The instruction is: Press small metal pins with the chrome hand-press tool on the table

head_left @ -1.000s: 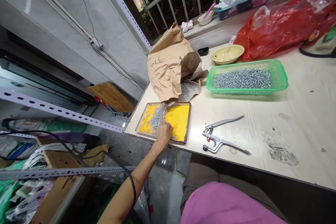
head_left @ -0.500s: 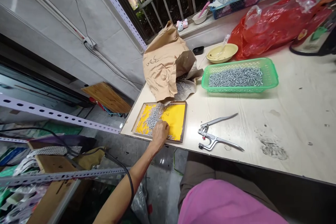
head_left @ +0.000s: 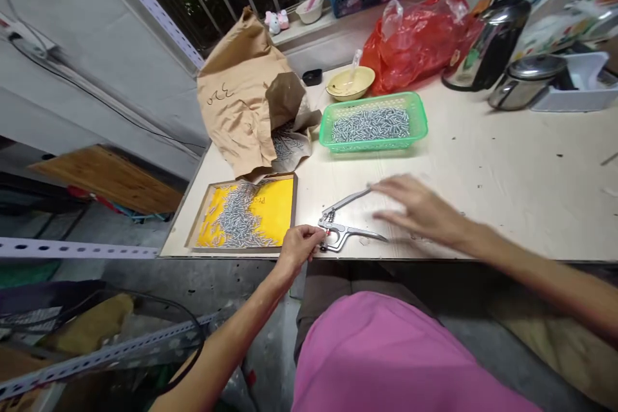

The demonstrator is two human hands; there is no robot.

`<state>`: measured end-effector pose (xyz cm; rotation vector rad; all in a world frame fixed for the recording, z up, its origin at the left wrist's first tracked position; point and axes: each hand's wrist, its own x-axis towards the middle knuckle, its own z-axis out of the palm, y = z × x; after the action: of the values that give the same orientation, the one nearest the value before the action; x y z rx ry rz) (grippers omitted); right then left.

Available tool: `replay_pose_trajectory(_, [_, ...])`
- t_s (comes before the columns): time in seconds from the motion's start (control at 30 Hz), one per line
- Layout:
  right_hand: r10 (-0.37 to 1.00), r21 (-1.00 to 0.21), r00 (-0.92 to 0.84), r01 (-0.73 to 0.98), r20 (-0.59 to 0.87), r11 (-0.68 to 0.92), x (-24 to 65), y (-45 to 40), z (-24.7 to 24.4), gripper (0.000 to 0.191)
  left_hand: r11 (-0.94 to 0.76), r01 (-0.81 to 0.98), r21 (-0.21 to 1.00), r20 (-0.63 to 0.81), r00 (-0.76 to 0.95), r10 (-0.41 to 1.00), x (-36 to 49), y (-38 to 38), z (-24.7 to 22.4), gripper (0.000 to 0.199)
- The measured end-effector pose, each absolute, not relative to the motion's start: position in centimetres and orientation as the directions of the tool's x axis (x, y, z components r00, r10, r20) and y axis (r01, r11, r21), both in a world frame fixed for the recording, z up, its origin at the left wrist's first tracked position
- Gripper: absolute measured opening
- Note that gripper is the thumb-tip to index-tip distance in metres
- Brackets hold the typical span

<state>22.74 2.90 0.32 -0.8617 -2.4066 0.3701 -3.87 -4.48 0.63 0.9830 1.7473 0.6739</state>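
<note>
Head view, left hand: a moment ago the bare left hand point(head_left: 298, 246) was in the shallow yellow-bottomed tray point(head_left: 279, 203); now its fingers are drawn together at the pliers' head. Whether they grip it, or a small piece, I can't tell.
Right hand: newly in sight, the bare right hand point(head_left: 420, 206) is blurred, fingers spread and loose, by the upper handle's tip; contact is unclear.
Pliers: the silver metal hand pliers point(head_left: 360, 232) lie on the pale tabletop point(head_left: 483, 174), right of the tray, handles apart, where they lay before.
Metal pins: small silver pins point(head_left: 236, 219) heap over the tray's left part.
Paper bag: the crumpled brown paper bag point(head_left: 236, 96) droops over the tray's far rim, crowding that side.
Green basket: the green plastic basket point(head_left: 420, 122), behind the pliers, holds more pins.
Steel kettle: the shiny steel kettle point(head_left: 497, 45), barely glimpsed earlier, now shows whole beside the red plastic bag point(head_left: 415, 45).
</note>
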Motion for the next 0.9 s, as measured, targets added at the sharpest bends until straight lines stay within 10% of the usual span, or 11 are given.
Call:
replay_pose_trajectory(0.5, [0.747,-0.424,-0.596,0.619,0.294,0.661,19.2,-1.6,-4.9,0.017,0.62,0.523,0.585,-0.641,-0.17,0.749,-3.8,-2.9,0.3,0.017])
replay_pose_trajectory(0.9, [0.771,-0.373,-0.577,0.676,0.27,0.636,18.7,-2.1,-4.6,0.014,0.133,0.964,0.231,-0.374,-0.038,0.926,-4.5,-1.2,0.6,0.014])
